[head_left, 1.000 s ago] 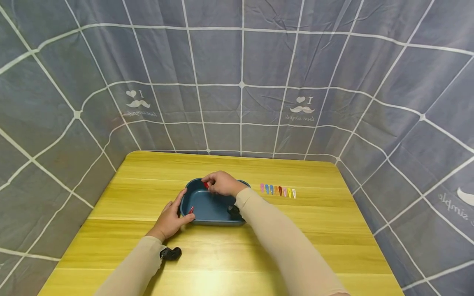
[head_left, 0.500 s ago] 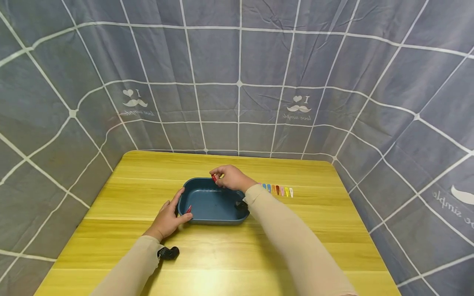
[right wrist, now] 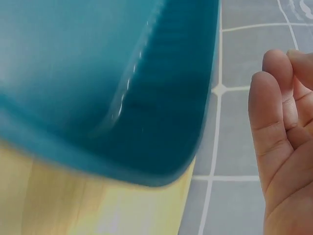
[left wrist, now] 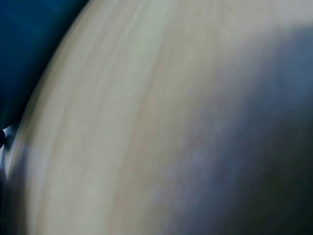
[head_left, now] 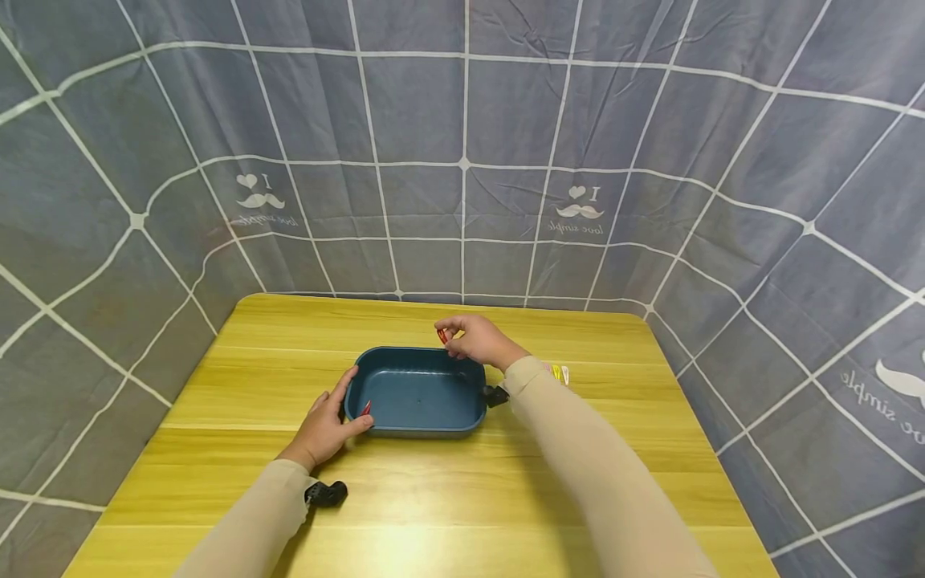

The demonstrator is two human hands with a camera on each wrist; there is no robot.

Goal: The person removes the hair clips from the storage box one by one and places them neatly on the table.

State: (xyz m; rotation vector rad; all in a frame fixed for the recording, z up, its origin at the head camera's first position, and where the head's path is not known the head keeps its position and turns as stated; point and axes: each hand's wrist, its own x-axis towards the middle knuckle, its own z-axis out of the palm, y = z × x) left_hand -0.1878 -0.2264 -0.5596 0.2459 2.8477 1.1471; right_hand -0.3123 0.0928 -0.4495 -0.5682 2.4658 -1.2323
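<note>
My right hand (head_left: 480,341) pinches a red snap hair clip (head_left: 442,336) between thumb and fingertips, just beyond the far rim of a dark blue rectangular tray (head_left: 433,433). In the right wrist view the tray's corner (right wrist: 166,166) fills the left side; the right hand (right wrist: 283,127) shows at the right with its clip out of sight. My left hand (head_left: 321,429) rests against the tray's left side, fingers extended along the rim and thumb at the near left corner. Beside that thumb, a second red clip (head_left: 366,408) shows inside the tray.
Right of the tray, a yellow clip (head_left: 556,372) and a white clip (head_left: 566,375) lie on the wooden table (head_left: 405,514); the right sleeve hides other clips. A grey checked curtain (head_left: 426,201) surrounds the table. The left wrist view is mostly blurred wood.
My right hand has lifted the red clip out of the tray and moved right, beyond the far rim. Its sleeve now covers most of the clip row. The left hand stays at the tray.
</note>
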